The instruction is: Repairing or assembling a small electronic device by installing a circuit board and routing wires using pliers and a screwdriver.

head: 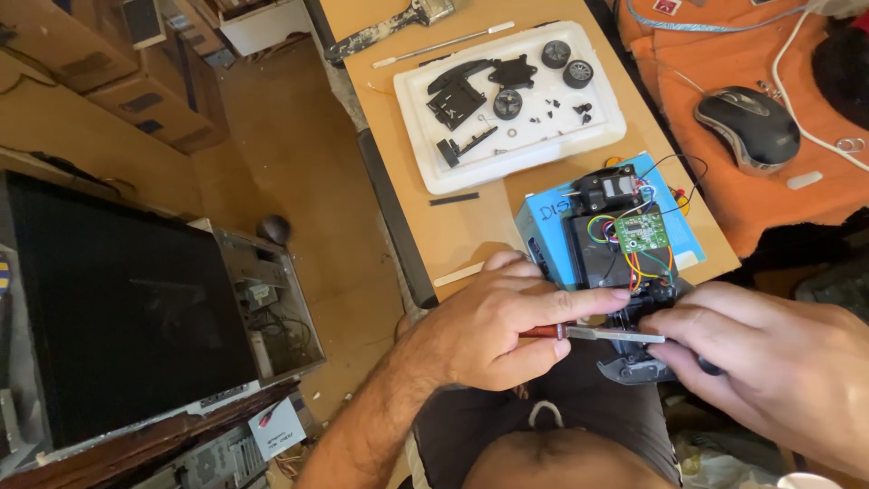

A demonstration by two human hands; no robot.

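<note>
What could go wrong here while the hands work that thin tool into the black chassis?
The left hand drives the thin tool towards the right hand; a slip could jab the fingers. The loose coloured wires and green circuit board sit just above, so a slip might snag them. The black chassis overhangs the table edge and could drop.

Left hand (493, 319) pinches small screwdriver (593, 333), red handle, metal shaft pointing toward right hand (769, 367). Right hand grips black chassis edge (634, 367) at shaft tip. Just beyond fingers: green circuit board (643, 232) with coloured wires on blue box (543, 226). Farther beyond: white foam tray (516, 167) of black parts, wheels. Beyond right hand: grey mouse (749, 127).
</note>
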